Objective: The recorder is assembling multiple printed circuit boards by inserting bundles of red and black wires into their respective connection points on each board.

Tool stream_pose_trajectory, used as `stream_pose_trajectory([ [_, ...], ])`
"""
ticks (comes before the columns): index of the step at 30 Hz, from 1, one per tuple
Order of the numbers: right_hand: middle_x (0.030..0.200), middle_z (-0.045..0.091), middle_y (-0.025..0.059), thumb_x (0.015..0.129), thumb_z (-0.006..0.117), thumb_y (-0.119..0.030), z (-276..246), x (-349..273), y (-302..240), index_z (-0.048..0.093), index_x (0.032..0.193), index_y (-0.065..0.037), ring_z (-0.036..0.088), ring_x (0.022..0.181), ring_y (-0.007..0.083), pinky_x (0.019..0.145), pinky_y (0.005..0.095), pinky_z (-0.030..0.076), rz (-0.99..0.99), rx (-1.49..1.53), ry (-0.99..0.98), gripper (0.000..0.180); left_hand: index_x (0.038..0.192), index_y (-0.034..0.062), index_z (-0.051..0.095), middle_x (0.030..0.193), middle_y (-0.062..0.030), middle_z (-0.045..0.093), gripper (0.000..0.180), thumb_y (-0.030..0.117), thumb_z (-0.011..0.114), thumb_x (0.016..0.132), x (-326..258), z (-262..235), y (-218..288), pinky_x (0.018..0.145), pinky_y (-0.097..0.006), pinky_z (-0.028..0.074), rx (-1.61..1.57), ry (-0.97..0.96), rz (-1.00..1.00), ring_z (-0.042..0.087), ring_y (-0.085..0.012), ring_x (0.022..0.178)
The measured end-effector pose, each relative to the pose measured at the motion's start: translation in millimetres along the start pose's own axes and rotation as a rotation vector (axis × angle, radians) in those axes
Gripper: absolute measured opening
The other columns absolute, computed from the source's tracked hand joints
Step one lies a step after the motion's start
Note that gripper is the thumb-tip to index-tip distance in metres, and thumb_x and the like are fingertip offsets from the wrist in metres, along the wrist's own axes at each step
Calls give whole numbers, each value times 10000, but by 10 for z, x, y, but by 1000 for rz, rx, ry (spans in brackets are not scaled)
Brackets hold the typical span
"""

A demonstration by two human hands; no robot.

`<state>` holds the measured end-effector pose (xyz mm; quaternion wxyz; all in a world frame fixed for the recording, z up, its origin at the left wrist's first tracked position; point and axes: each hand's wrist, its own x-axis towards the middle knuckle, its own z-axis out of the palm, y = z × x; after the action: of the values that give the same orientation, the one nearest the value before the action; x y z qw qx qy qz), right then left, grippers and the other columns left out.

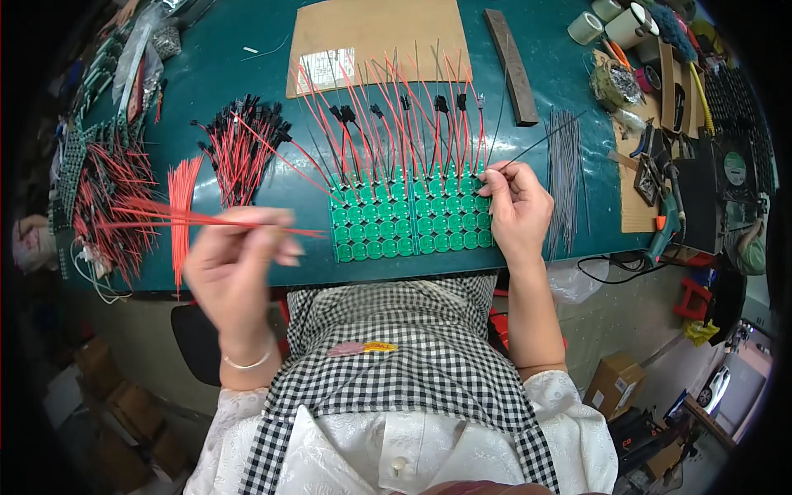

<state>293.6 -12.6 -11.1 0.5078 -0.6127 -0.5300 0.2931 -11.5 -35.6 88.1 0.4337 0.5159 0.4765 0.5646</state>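
A green circuit board panel (375, 233) of many round boards lies in front of me on the table. Red and black wires (396, 107), some with black connectors, stand up from its far rows. Left of the panel, slightly blurred, my left hand (239, 268) is closed on a bundle of red wires (177, 216), whose ends stick out on both sides. At the panel's far right corner my right hand (518, 202) pinches a black wire (540, 142) between thumb and fingertips. Whether that wire's end touches the board is hidden by the fingers.
Loose red wires (183, 198) and a pile of red-black connector leads (243, 148) lie to the left. Grey-black wires (564, 190) lie at right, near a dark bar (511, 66). Cardboard (379, 37) lies behind the panel. A soldering iron (667, 231) stands far right.
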Motion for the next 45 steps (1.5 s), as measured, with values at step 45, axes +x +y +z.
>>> stream_pose_trajectory([
  [45,814,698,106,872,724,-62,-1334,203,199,724,1049,-24,660,720,213,732,348,526,282,-670,265,181,847,-19,695,742,-139,698,135,88,774,872,181,1542,-895,528,-311,510,330,-291,147,674,-222,575],
])
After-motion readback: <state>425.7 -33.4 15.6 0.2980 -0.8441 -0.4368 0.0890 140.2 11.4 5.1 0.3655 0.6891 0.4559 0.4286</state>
